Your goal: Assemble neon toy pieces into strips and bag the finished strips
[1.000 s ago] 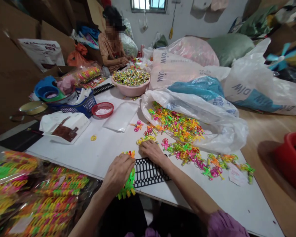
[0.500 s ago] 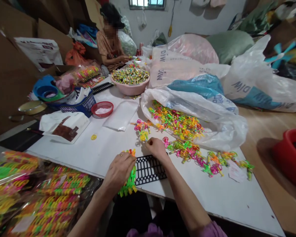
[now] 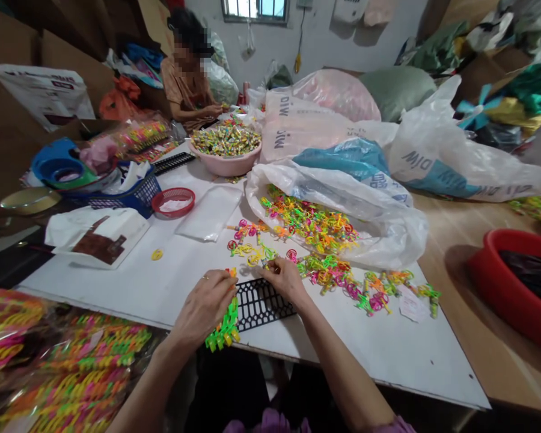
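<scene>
A black plastic rack (image 3: 264, 304) with a slotted grid lies at the table's near edge. Bright green and yellow plastic pieces (image 3: 225, 328) stand in a row along its left end. My left hand (image 3: 210, 300) curls over these pieces, its fingers closed on the loaded end; the fingertips are partly hidden. Beyond the rack's far edge, my right hand (image 3: 282, 276) pinches a small plastic toy (image 3: 265, 263), mostly covered by the fingers. Loose colourful plastic toys (image 3: 327, 270) with curly shapes lie right of that hand, and more yellow ones (image 3: 247, 251) lie just past it.
An open white sack (image 3: 383, 234) spills similar toys onto the table. Behind are a pink basin (image 3: 225, 163) of small pieces, a red basket (image 3: 174, 203) and a blue basket (image 3: 139, 195). A person (image 3: 189, 84) sits at the far side. A red tub (image 3: 491, 270) stands right.
The whole view has shifted slightly. My right hand has closed in a pinch on a small toy near the yellow ones. My left hand stays at the rack's left end.
</scene>
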The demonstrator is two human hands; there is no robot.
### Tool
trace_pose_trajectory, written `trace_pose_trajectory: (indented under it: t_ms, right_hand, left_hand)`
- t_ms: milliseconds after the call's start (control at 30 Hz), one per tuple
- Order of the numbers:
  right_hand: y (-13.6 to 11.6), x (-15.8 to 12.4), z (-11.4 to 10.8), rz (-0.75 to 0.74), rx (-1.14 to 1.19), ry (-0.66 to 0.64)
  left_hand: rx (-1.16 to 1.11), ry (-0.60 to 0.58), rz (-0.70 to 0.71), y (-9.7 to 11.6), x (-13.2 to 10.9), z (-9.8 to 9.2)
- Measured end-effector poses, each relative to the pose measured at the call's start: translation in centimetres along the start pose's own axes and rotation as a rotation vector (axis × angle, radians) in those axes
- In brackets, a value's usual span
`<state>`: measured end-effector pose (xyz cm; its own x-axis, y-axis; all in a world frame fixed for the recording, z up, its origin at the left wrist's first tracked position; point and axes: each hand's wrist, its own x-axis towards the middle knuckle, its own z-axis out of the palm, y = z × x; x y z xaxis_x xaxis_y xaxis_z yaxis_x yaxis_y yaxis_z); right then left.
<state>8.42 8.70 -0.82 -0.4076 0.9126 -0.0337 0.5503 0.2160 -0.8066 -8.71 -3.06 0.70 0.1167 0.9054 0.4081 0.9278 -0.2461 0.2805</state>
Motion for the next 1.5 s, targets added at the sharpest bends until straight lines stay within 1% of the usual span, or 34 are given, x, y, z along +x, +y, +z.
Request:
trace_pose_trajectory:
  t_ms: [67, 133, 267, 367, 433, 467, 567, 633, 767, 933, 1000, 1133, 1267, 1367, 1400, 1433, 1467, 1500]
  right_hand:
    - [-0.1, -0.7, 0.4, 0.025, 0.018, -0.007]
    - [0.0, -1.5, 0.9, 0.021, 0.029, -0.007]
    - [0.9, -3.1, 2.9, -0.005, 0.080, -0.095]
    - [1.6, -3.4, 4.6, 0.001, 0.185, -0.118]
    - [1.6, -3.0, 5.4, -0.049, 0.219, -0.129]
    - [1.5, -2.8, 5.7, -0.089, 0.199, -0.142]
    - [1.1, -2.2, 6.3, -0.222, 0.021, -0.175]
    - [0.9, -2.0, 6.3, -0.268, -0.116, -0.187]
    - [0.3, -2.1, 5.7, -0.246, -0.296, -0.245]
    - [-0.4, -2.2, 5.1, -0.259, -0.376, -0.304]
    - [-0.5, -2.2, 5.0, -0.261, -0.384, -0.311]
    - [-0.8, -2.4, 5.1, -0.259, -0.440, -0.300]
    - [-0.7, -2.9, 5.7, -0.236, -0.514, -0.284]
    - [0.1, -2.6, 5.4, -0.285, -0.470, -0.282]
    - [0.5, -2.2, 5.0, -0.308, -0.421, -0.317]
    - [0.8, -1.5, 4.5, -0.326, -0.363, -0.378]
    - [0.9, -0.5, 3.8, -0.339, -0.312, -0.442]
    - [1.0, 0.7, 3.1, -0.339, -0.282, -0.473]
  left_hand:
    - [-0.025, -0.056, 0.017, 0.1, 0.1, 0.0]
    - [-0.050, -0.081, 0.004, 0.2, 0.2, 0.1]
    - [-0.058, -0.067, -0.029, 0.3, 0.2, 0.2]
    - [-0.074, -0.058, -0.035, 0.3, 0.3, 0.1]
    - [-0.106, -0.060, -0.040, 0.3, 0.5, 0.0]
    - [-0.120, -0.073, -0.043, 0.4, 0.6, 0.0]
    - [-0.114, -0.122, -0.089, 0.7, 1.1, -0.2]
    - [-0.071, -0.156, -0.135, 0.9, 1.5, -0.3]
    - [0.013, -0.195, -0.162, 1.3, 2.0, -0.1]
    - [0.038, -0.146, -0.171, 1.4, 1.6, 0.5]
    - [0.006, -0.120, -0.169, 1.3, 1.3, 0.5]
    - [-0.115, -0.079, -0.105, 1.3, 1.0, 0.3]
    - [-0.119, -0.029, -0.048, 1.2, 0.4, 0.8]
    - [-0.092, 0.046, -0.034, 1.0, 0.0, 1.7]
    - [-0.082, 0.074, -0.032, 0.9, -0.1, 1.9]
    - [-0.073, 0.096, -0.028, 0.9, -0.3, 2.0]
    - [-0.067, 0.114, -0.020, 0.9, -0.4, 2.1]
    - [-0.063, 0.121, -0.008, 0.9, -0.5, 2.1]
